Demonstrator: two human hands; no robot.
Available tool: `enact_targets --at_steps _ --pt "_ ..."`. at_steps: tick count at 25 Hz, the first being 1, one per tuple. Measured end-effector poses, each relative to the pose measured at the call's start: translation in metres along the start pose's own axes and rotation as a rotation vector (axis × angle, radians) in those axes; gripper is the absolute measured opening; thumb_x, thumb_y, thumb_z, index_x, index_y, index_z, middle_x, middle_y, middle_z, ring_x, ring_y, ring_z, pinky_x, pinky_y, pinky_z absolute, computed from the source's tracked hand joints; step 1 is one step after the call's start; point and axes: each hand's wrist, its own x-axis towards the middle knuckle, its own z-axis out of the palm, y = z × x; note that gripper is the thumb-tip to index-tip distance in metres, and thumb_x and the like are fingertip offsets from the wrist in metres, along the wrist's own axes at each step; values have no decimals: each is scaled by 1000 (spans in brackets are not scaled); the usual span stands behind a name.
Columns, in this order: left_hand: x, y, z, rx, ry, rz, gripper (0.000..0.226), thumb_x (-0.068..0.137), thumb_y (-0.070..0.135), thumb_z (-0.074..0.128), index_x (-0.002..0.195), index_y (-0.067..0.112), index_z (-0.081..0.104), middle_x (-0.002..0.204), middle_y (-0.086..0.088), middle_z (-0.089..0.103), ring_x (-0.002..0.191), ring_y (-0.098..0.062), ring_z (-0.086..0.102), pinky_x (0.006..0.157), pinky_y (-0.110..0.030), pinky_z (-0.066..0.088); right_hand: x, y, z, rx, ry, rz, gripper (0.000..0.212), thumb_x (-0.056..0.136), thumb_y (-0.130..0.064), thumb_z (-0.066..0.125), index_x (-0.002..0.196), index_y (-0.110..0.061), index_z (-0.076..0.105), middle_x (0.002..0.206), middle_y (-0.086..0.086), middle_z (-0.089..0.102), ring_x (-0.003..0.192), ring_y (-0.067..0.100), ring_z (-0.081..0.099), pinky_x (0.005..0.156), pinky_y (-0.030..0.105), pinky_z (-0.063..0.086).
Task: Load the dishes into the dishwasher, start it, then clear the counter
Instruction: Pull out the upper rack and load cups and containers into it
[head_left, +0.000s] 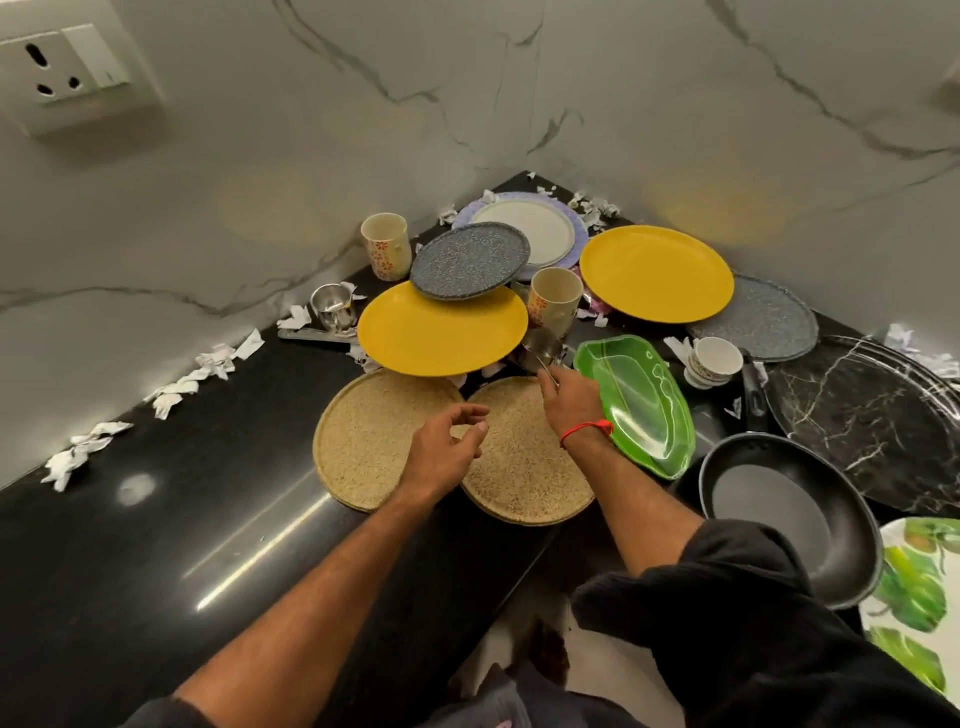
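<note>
Two hands work over the counter (156, 519): right hand (569, 400) fingers pinch a spoon (543, 358), left hand (447, 447) fingers hang loosely curled, holding nothing.

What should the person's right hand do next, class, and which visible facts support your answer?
Probably lift the steel utensil clear. The right hand already pinches its handle, it lies wedged between the yellow plate and green dish, and the left hand hovers empty, holding nothing.
</note>
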Motion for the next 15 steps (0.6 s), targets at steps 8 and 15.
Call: enact_targets --at_steps 8,15 --pt "-28 37 52 -267 -252 -40 63 96 55 56 150 27 39 131 0 62 88 -18 75 61 -33 58 -131 5 -106 927 149 180 29 105 -30 45 102 -12 68 86 11 75 59 20 58 50 25 41" --pt "-125 76 175 -520 -658 -58 36 91 28 71 122 12 62 113 -15 68 94 -26 70 60 -33 62 -318 74 -162 1133 437 442 28 103 -19 46 99 0 66 65 12 64 49 18 50 47 26 39"
